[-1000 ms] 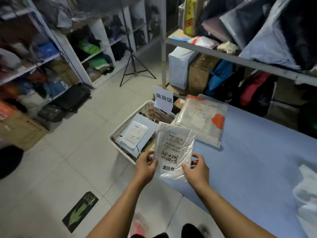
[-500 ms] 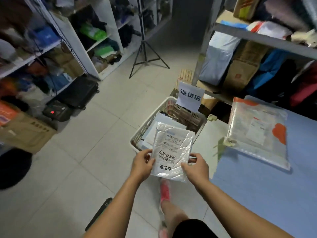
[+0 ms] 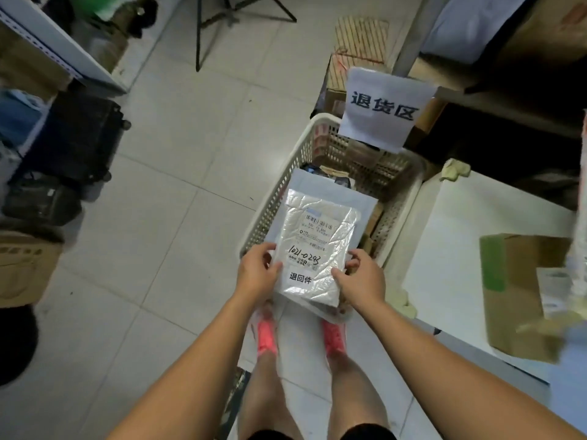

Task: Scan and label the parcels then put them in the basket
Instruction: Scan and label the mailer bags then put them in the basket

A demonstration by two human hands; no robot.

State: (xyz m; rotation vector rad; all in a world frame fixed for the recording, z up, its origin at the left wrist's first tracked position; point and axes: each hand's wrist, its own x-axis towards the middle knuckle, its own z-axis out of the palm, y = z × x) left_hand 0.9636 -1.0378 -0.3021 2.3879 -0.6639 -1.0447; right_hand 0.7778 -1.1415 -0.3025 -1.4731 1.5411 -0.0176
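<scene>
Left hand [image 3: 259, 274] and right hand [image 3: 360, 279] pinch opposite side edges of silver labelled parcel [image 3: 316, 246], thumbs on top, held above near end of white mesh basket [image 3: 286, 182]. Paper sign [image 3: 382, 106] at basket's far rim.

The parcel [image 3: 314, 249], a second ago held over the table's [image 3: 571, 395] left edge, is now over the near end of the basket [image 3: 279, 185], above the white mailer [image 3: 317, 185] lying in it. The left hand [image 3: 259, 274] and right hand [image 3: 359, 281] carried it there. Pink shoes [image 3: 265, 336] have come into sight below.
</scene>
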